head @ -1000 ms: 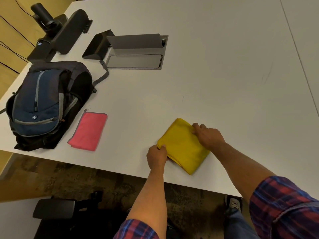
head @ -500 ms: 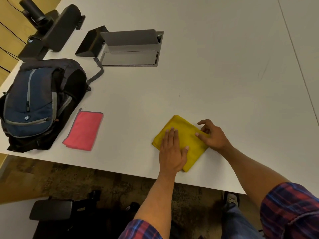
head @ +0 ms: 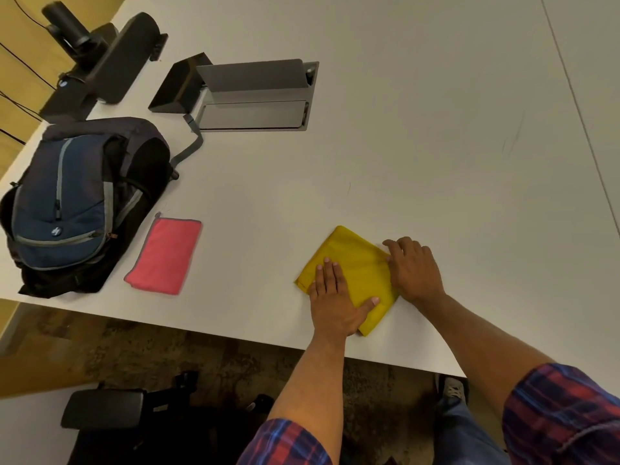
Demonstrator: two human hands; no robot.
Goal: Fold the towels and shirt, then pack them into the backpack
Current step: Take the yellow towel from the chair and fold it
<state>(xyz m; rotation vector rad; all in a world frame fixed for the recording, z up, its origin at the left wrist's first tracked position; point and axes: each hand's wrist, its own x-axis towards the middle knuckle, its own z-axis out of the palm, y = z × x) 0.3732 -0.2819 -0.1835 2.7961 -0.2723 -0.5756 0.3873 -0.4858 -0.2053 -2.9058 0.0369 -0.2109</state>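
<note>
A folded yellow cloth lies near the table's front edge. My left hand lies flat on its near left part, fingers straight, pressing it down. My right hand rests on the cloth's right edge with loosely bent fingers. A folded pink towel lies to the left on the white table. Beside the towel, at the far left, a blue and black backpack lies on its back, its opening hidden.
A grey cable box with a raised lid sits in the table behind the backpack. A black camera and speaker bar stand at the back left corner. A black chair is below the front edge.
My left hand went from gripping the cloth's left corner to lying flat on top of it. My right hand stayed at the right edge and settled onto it.
</note>
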